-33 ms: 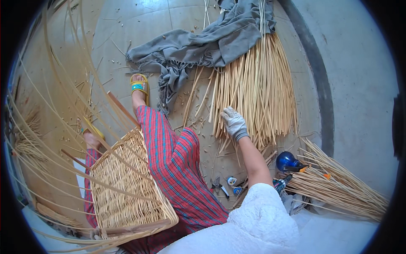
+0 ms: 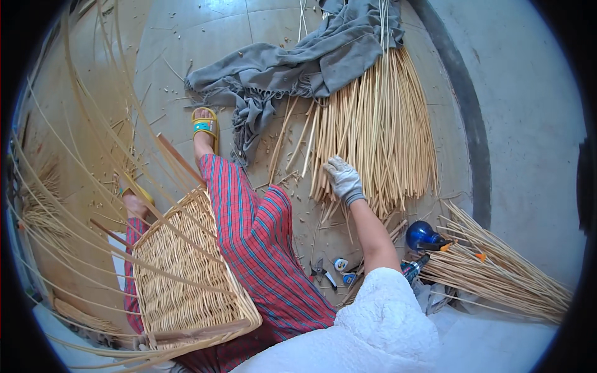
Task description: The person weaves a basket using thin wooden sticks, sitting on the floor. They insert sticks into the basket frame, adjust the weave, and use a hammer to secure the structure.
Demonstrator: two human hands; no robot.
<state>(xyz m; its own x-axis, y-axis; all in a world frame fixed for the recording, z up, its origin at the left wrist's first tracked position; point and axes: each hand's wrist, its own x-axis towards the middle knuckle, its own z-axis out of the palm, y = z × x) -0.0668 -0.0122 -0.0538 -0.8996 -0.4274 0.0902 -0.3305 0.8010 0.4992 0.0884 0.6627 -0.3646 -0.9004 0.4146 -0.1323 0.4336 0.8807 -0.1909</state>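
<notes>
The right hand (image 2: 344,180), in a pale glove, is resting at the near left edge of the rods (image 2: 379,130). Its fingers are bending close together; whether they are pinching a rod, one cannot tell. The left hand (image 2: 144,343) is barely showing by the near left corner of the basket (image 2: 186,273), and the spread of its fingers is not readable.

The rods are lying in a fan toward the floor's (image 2: 205,37) far right edge, just inside the dark strip (image 2: 474,143), with a grey cloth (image 2: 292,68) covering their far part. The basket is leaning across the lap, touching the right thigh (image 2: 249,217), its long stakes (image 2: 118,168) arching out to the left.

Each rod, being so thin, is probably feeling light and springy, stiff along its length yet liable to crack at a sharp bend. Smooth skins are likely making it a little slippery under a glove. The loose near ends are offering the best hold, one rod between thumb and finger; the covered part is looking harder to free.

Pruners (image 2: 319,272) are lying near the right knee, while a blue bottle (image 2: 423,235) is sitting beside a second bundle (image 2: 497,280).
</notes>
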